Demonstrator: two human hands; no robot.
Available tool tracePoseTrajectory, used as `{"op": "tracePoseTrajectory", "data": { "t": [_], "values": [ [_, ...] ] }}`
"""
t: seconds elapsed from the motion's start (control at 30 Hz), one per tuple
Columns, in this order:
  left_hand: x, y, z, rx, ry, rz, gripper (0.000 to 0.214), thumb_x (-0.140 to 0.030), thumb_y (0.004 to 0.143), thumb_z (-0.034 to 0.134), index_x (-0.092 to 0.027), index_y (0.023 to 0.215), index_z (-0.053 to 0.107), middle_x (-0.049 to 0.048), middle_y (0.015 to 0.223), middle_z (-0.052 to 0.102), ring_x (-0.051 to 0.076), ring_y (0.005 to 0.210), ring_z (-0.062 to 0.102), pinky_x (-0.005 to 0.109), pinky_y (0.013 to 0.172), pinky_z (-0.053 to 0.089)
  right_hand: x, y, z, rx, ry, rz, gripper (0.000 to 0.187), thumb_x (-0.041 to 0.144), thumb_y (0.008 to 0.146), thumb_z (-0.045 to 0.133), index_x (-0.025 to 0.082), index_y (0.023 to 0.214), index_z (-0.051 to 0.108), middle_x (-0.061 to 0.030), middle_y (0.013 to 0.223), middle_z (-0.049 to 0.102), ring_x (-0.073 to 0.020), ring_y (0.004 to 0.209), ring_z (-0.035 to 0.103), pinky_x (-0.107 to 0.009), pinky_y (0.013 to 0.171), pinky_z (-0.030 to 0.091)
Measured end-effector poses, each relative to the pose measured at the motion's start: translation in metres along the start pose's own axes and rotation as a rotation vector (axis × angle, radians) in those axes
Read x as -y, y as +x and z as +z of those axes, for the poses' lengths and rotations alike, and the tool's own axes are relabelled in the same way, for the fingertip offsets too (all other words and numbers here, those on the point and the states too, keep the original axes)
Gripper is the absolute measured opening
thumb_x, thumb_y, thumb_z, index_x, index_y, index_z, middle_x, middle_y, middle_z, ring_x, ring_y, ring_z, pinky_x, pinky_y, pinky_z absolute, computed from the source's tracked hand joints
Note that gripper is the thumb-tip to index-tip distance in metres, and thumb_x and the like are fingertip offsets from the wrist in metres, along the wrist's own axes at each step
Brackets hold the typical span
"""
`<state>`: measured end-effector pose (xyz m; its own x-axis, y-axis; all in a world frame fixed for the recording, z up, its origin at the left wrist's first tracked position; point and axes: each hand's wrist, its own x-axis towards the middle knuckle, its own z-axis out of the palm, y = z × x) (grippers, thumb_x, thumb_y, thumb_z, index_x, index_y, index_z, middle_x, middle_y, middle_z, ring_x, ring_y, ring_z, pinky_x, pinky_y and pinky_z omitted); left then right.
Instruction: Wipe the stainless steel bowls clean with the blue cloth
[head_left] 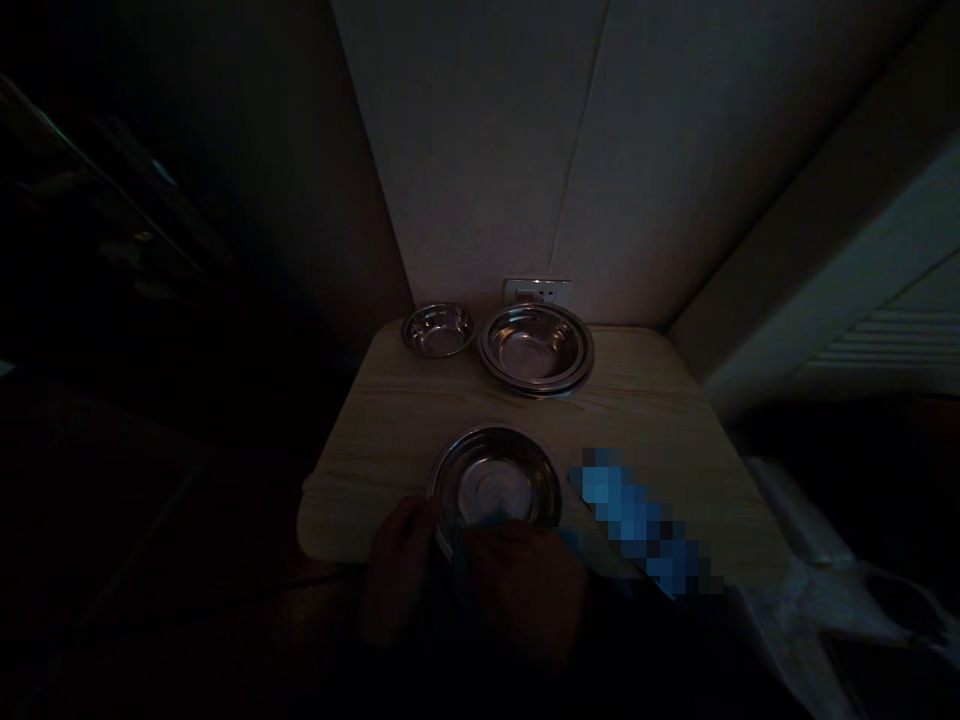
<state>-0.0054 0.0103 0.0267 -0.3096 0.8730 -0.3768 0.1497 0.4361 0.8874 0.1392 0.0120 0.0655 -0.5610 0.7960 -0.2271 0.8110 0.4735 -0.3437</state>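
Shallow steel bowl (495,480) at the counter's (375,440) near edge: probably light, rigid and slick, best gripped by its rolled rim. The left hand (397,565) curls its fingers on the near-left rim; the right hand (525,585) appears closed on a blue cloth (480,528) at the near rim. Behind: small bowl (439,330), stacked bowls (536,350).

Small table (375,440) of pale wood grain, rounded at the corners, far edge against the wall. At the far left corner, a small steel bowl (439,330), upright. Just beside it, toward the middle of the far edge, a stack of wider steel bowls (536,350), nested, not touching the small one. By the middle of the near edge, a shallow steel dish (495,480), well apart from both. Toward the near right corner, a blue patch (637,520), blurred beyond telling.
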Motion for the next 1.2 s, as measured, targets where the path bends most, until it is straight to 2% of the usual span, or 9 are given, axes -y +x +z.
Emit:
{"op": "tracePoseTrajectory", "data": {
  "t": [0.1,0.2,0.43,0.53,0.6,0.67,0.9,1.03,1.2],
  "values": [
    [-0.001,-0.001,0.003,0.019,-0.005,-0.01,0.033,-0.05,0.073,0.052,-0.018,0.074,0.06,0.0002,0.068,0.062,0.019,0.07,0.056,0.029,0.066,0.042,-0.018,-0.015,-0.009,0.043,0.029,-0.114,0.018,0.025,0.085,0.052,0.019,0.098,0.062,-0.0054,0.094,0.069,-0.0217,0.09,0.063,-0.038,0.09,0.041],
    [-0.001,-0.001,0.005,0.049,-0.024,-0.008,0.033,-0.051,0.074,0.051,-0.018,0.074,0.058,-0.0006,0.067,0.059,0.018,0.068,0.054,0.029,0.065,0.042,-0.02,-0.015,-0.009,0.038,0.051,-0.124,0.021,0.024,0.086,0.048,0.018,0.103,0.06,-0.0064,0.101,0.067,-0.0216,0.098,0.06,-0.041,0.097,0.035],
    [-0.006,-0.002,0.002,0.067,0.074,0.024,0.034,-0.052,0.074,0.048,-0.02,0.071,0.056,-0.0011,0.068,0.058,0.018,0.07,0.052,0.029,0.067,0.04,-0.015,0.025,-0.002,-0.06,0.019,-0.137,0.032,0.025,0.09,0.041,0.012,0.115,0.054,-0.0128,0.114,0.061,-0.0223,0.108,0.054,-0.041,0.098,0.035],
    [-0.011,-0.005,0.003,0.056,0.089,0.016,0.036,-0.055,0.074,0.047,-0.02,0.068,0.054,-0.0021,0.063,0.054,0.017,0.065,0.051,0.028,0.063,0.04,-0.024,0.036,-0.002,-0.092,-0.063,-0.049,0.036,0.022,0.09,0.04,0.007,0.122,0.05,-0.0174,0.122,0.056,-0.025,0.116,0.048,-0.044,0.099,0.034],
    [-0.013,-0.006,0.003,0.061,0.082,0.012,0.036,-0.055,0.073,0.048,-0.02,0.069,0.055,-0.0017,0.063,0.055,0.018,0.065,0.052,0.028,0.063,0.04,-0.028,0.039,0.0,-0.11,-0.105,0.048,0.038,0.019,0.089,0.041,0.004,0.123,0.048,-0.0197,0.124,0.054,-0.0271,0.118,0.046,-0.045,0.098,0.035],
    [-0.014,-0.006,0.004,0.067,0.079,0.012,0.036,-0.056,0.072,0.048,-0.02,0.069,0.056,-0.0015,0.063,0.055,0.018,0.065,0.052,0.028,0.062,0.04,-0.028,0.041,0.002,-0.118,-0.106,0.041,0.036,0.019,0.089,0.041,0.004,0.12,0.051,-0.0194,0.124,0.053,-0.0279,0.118,0.046,-0.043,0.095,0.038],
    [-0.011,-0.004,0.004,-0.007,0.069,0.014,0.034,-0.053,0.071,0.049,-0.019,0.073,0.056,0.0006,0.068,0.059,0.02,0.07,0.054,0.03,0.066,0.042,-0.032,0.027,-0.003,-0.018,-0.016,-0.351,0.022,0.024,0.087,0.044,0.014,0.097,0.061,-0.0088,0.102,0.064,-0.019,0.095,0.058,-0.031,0.079,0.046],
    [-0.008,-0.005,0.005,-0.007,0.034,0.014,0.034,-0.052,0.074,0.048,-0.019,0.074,0.057,0.0005,0.069,0.061,0.019,0.068,0.054,0.03,0.065,0.042,-0.036,0.008,-0.012,0.043,-0.039,-0.281,0.021,0.028,0.087,0.044,0.017,0.087,0.061,-0.0048,0.09,0.065,-0.0182,0.081,0.062,-0.027,0.064,0.046],
    [-0.007,-0.004,0.004,-0.011,0.081,0.054,0.032,-0.051,0.072,0.049,-0.019,0.07,0.056,-0.0004,0.066,0.06,0.018,0.066,0.054,0.029,0.065,0.042,-0.016,0.011,0.0,-0.11,0.022,-0.272,0.026,0.027,0.086,0.044,0.013,0.105,0.056,-0.0084,0.103,0.064,-0.0203,0.093,0.059,-0.028,0.069,0.047]
  ]
}}
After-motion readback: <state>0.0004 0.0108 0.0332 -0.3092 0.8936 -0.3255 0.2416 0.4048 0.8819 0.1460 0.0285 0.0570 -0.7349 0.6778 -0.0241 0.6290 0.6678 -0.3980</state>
